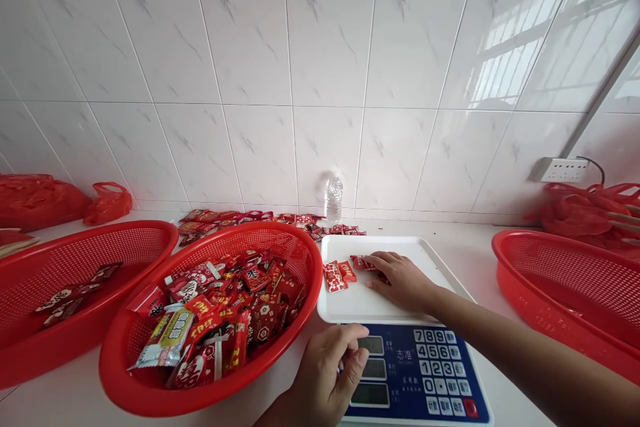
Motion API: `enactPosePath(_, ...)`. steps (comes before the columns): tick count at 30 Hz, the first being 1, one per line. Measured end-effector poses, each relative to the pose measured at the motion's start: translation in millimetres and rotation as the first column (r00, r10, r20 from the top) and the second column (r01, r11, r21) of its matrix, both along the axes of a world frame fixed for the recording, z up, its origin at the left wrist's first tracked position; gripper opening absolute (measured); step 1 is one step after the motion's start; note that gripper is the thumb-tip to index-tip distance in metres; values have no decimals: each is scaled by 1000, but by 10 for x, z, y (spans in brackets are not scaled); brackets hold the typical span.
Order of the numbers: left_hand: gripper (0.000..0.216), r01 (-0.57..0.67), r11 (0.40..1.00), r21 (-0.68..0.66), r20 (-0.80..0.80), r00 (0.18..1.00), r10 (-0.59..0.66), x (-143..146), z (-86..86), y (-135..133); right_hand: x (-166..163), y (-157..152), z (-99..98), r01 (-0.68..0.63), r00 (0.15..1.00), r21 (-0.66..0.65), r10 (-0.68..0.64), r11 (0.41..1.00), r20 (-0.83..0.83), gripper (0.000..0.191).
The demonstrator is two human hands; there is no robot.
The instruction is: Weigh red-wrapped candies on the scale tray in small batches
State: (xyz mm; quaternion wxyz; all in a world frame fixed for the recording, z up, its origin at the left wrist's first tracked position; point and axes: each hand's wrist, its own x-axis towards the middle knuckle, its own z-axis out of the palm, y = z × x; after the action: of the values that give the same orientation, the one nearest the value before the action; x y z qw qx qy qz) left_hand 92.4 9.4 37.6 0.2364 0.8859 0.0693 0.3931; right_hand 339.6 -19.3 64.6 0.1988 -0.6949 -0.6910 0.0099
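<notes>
A white weighing scale (400,367) with a blue keypad stands in front of me. On its white tray (345,307) lie a few red wrapped candies (334,276). My right hand (397,277) rests palm down on the tray, fingers curled over candies at the tray's far side. My left hand (325,373) hovers at the scale's left front, fingers curled together near the display; I cannot see anything in it. A red mesh basket (150,387) full of red wrapped candies sits just left of the scale.
Another red basket (30,347) with a few dark packets is at far left, and a third red basket (565,280) at right. Loose candies (250,218) and a clear plastic bottle (333,199) line the tiled wall. Red plastic bags (40,200) lie at both back corners; a wall socket (557,170) is at right.
</notes>
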Motion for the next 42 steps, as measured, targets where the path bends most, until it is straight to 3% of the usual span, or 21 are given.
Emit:
enactPosePath(4,19,4,1000,-5,8,1000,-4,2,3,1,25,28,17,28,1000,35,-28,999,13,31)
enactPosePath(9,19,1,1000,0,10,1000,-1,4,3,-4,38,52,59,82,997,65,-81,995,-19,23)
enactPosePath(21,18,5,1000,-10,-9,1000,-5,1,-4,-5,-219,383,193,218,921,69,-181,974,-345,37)
enactPosePath(25,19,4,1000,-17,-15,1000,-4,-3,-7,3,-379,461,162,171,941,55,-147,984,-305,40)
enactPosePath(33,20,2,1000,-24,-25,1000,-3,-6,-16,-17,-567,422,136,-39,994,-42,35,998,-103,66)
enactPosePath(37,21,27,999,-27,-37,999,-28,-6,-26,-29,-604,420,158,-49,998,-35,47,998,-50,62)
enactPosePath(42,19,37,999,-22,-50,998,-38,4,-32,-21,-660,433,132,15,999,21,-14,1000,-44,40)
